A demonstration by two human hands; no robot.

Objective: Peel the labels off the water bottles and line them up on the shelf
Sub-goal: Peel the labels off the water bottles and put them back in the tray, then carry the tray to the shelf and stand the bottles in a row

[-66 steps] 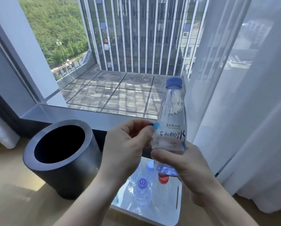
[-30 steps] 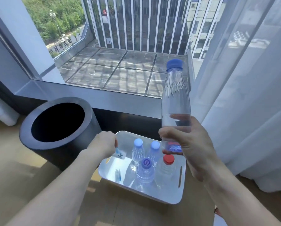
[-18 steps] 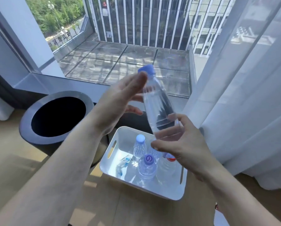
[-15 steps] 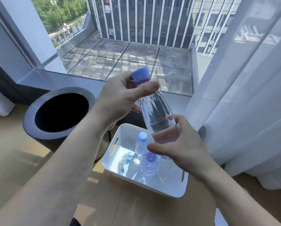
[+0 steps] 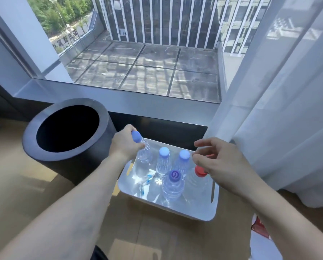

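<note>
My left hand [image 5: 126, 145] grips the neck of a clear, label-free bottle with a blue cap [image 5: 143, 152], holding it upright inside the left end of a white tray [image 5: 200, 215]. In the tray stand two more blue-capped bottles [image 5: 163, 162] [image 5: 183, 160], a squat bottle with a purple swirl cap [image 5: 173, 184] and a red-capped bottle [image 5: 199, 177]. My right hand [image 5: 226, 166] hovers above the red cap, fingers spread, holding nothing. A peeled label [image 5: 147, 178] lies on the tray floor.
A dark round bin [image 5: 67, 160] with an open mouth stands left of the tray on the wooden floor. Behind runs a grey window sill [image 5: 138, 102]. White sheer curtains [image 5: 278, 109] hang at the right. Something red [image 5: 260, 227] lies at the lower right.
The label came off the bottle and landed in the tray. The bottle passed from my right hand to my left, which lowered it into the tray. My right hand let go.
</note>
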